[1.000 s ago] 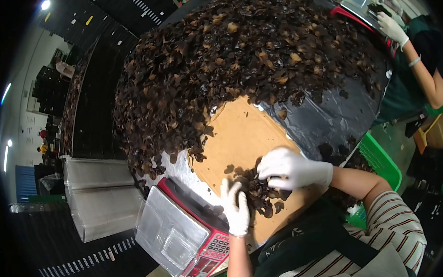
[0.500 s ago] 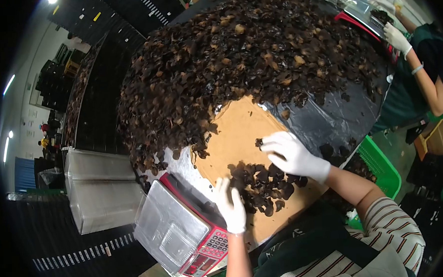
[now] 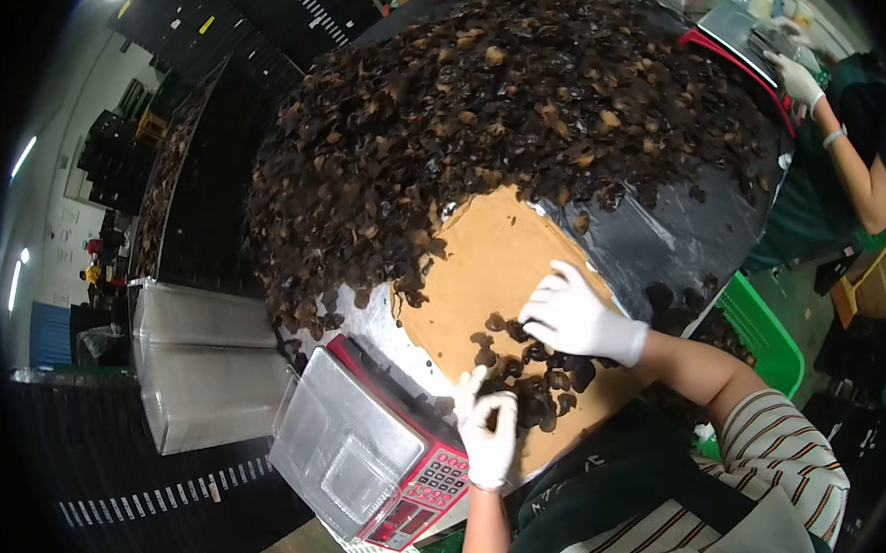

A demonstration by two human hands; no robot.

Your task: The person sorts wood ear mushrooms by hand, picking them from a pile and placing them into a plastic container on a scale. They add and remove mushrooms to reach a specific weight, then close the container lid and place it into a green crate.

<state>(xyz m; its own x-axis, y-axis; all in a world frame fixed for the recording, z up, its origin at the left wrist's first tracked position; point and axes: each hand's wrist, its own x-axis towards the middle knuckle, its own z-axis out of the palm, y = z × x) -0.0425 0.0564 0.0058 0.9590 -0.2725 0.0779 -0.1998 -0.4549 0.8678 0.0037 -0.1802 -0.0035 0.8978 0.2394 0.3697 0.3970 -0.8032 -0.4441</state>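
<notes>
Dark, curled dried wood ear mushroom pieces (image 3: 540, 412) lie in a small loose pile on the brown cardboard (image 3: 497, 259) in front of me. My left hand (image 3: 489, 444), in a white glove, is at the pile's left edge, its fingers apart and partly bent. My right hand (image 3: 577, 317), also gloved, lies over the upper right side of the pile with its fingers spread. Neither hand plainly holds a piece, though some lie hidden beneath the right palm. A red scale (image 3: 439, 477) stands left of my left hand, with a clear plastic box (image 3: 347, 447) on its top.
A large heap of the same mushrooms (image 3: 494, 104) covers the table beyond the cardboard. Clear plastic boxes (image 3: 207, 364) are stacked at the left. A green basket (image 3: 766, 330) stands at the right. A co-worker's gloved hand (image 3: 795, 80) is near another scale at upper right.
My left hand has moved slightly right and its fingers have bent more. My right hand has shifted a little, its fingers now reaching upward. The small pile is more spread out.
</notes>
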